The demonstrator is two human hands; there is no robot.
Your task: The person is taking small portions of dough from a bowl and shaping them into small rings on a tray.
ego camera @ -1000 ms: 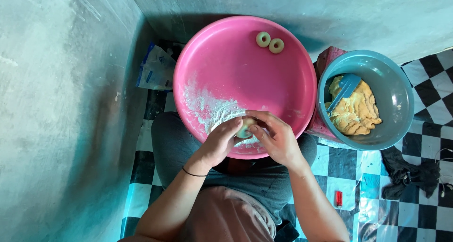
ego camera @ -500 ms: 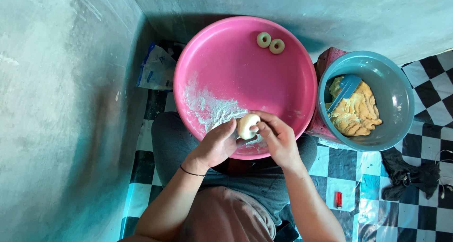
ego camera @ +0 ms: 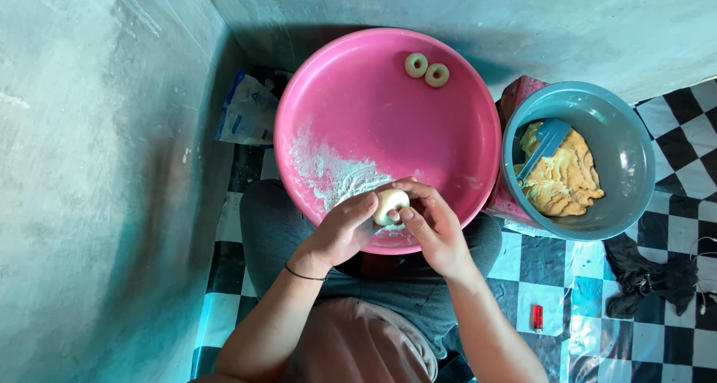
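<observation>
Both my hands meet over the near rim of a big pink basin (ego camera: 448, 151). Between their fingertips is a small pale ball of dough (ego camera: 390, 203). My left hand (ego camera: 342, 230) cups it from the left and my right hand (ego camera: 432, 222) pinches it from the right. A patch of white flour (ego camera: 328, 174) is spread on the basin's floor just beyond my hands. Two ring-shaped dough pieces (ego camera: 426, 69) lie side by side at the basin's far edge.
A grey-blue bowl (ego camera: 627, 151) to the right holds yellow dough and a blue scraper (ego camera: 544, 145). A flour bag (ego camera: 246, 114) lies at the left by the concrete wall. On the checkered floor lie a dark cloth (ego camera: 650, 278) and a small red lighter (ego camera: 536, 317).
The dough ball has come up from between my closed palms and now shows between my fingertips. My hands stay at the basin's near rim.
</observation>
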